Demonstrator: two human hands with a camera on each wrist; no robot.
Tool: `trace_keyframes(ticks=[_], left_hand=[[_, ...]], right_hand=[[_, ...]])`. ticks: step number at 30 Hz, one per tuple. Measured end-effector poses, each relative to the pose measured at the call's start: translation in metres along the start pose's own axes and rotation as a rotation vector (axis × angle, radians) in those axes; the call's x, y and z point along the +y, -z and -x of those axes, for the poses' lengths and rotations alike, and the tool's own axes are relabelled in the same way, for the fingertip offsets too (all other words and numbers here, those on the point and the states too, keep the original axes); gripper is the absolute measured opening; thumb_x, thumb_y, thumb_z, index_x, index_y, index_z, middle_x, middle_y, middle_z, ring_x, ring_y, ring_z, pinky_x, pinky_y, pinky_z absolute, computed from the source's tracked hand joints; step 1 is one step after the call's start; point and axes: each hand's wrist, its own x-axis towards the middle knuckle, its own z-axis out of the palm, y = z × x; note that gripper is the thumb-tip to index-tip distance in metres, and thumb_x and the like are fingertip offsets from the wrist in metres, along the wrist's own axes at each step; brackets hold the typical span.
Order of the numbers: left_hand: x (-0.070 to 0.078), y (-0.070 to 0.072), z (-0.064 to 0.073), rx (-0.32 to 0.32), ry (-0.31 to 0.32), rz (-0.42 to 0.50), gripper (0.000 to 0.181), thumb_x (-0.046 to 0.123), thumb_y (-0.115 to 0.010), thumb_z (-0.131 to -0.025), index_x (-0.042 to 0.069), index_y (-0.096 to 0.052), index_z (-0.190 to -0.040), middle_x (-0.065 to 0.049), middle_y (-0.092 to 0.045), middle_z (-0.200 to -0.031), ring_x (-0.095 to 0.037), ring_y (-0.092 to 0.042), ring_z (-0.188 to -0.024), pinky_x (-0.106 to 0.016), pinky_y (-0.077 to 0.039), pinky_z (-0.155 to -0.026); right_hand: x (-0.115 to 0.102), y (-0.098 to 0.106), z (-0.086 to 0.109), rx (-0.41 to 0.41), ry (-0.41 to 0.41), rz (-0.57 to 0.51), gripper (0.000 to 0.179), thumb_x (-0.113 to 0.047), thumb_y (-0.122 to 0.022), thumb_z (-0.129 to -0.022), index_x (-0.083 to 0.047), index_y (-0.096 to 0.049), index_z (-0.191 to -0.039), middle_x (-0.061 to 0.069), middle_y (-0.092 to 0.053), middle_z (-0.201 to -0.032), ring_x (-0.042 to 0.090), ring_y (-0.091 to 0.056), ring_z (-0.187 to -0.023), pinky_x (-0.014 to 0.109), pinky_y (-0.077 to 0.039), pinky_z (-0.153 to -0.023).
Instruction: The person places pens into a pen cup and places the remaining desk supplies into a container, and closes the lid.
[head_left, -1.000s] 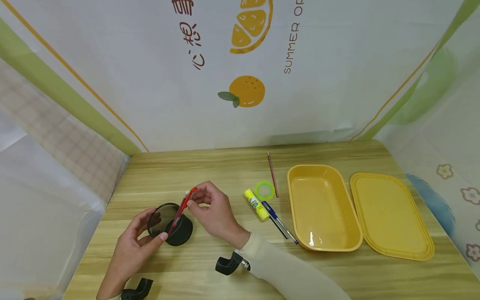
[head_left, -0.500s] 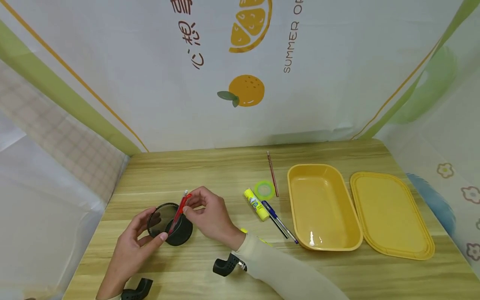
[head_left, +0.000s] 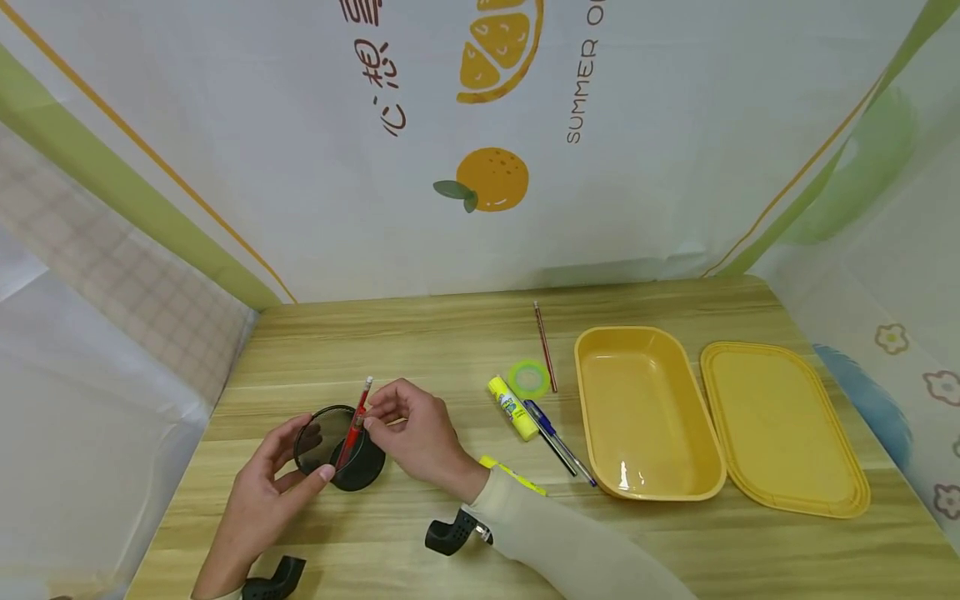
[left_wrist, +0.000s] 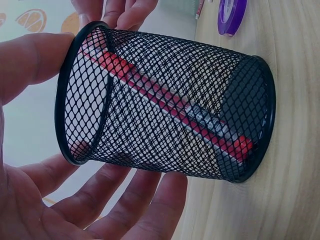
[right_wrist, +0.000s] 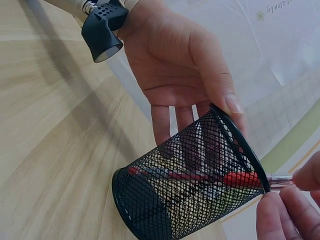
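My left hand [head_left: 258,492] grips a black mesh pen holder [head_left: 363,467] near its rim, thumb on one side and fingers on the other. The holder leans, its opening toward me, with its base low over the table. A red pen [left_wrist: 117,64] lies slantwise inside, its lower end down by the base. Alongside it is a red pencil [head_left: 363,395] whose white eraser end sticks out above the rim. My right hand [head_left: 423,429] is at the rim, thumb and fingertips pinched together at the red pen's upper end, which the fingers partly hide.
Right of the hands lie a yellow glue stick [head_left: 513,408], a green tape roll [head_left: 528,379], a blue-capped pen [head_left: 558,442] and another pencil [head_left: 546,346]. A yellow highlighter [head_left: 517,477] is by my right sleeve. Farther right are a yellow box [head_left: 588,433] and its lid [head_left: 787,429]. A purple roll [left_wrist: 231,17] appears in the left wrist view.
My right hand has lowered the red pen into the holder and shifted slightly left. The pencil's eraser end now stands higher than the pen. The left hand stays in place.
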Motion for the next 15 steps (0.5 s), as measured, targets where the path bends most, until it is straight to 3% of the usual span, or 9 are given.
trace_keyframes(ticks=[15], left_hand=[[-0.001, 0.001, 0.000, -0.011, 0.018, 0.021, 0.071, 0.013, -0.076, -0.089, 0.015, -0.040, -0.150, -0.011, -0.051, -0.141, 0.006, -0.052, -0.119, -0.016, -0.055, -0.080]], right_hand=[[-0.006, 0.013, 0.001, 0.007, -0.022, -0.046, 0.017, -0.007, -0.071, -0.090, -0.009, -0.064, -0.106, 0.006, -0.070, -0.097, 0.007, -0.067, -0.088, 0.024, -0.059, -0.075]])
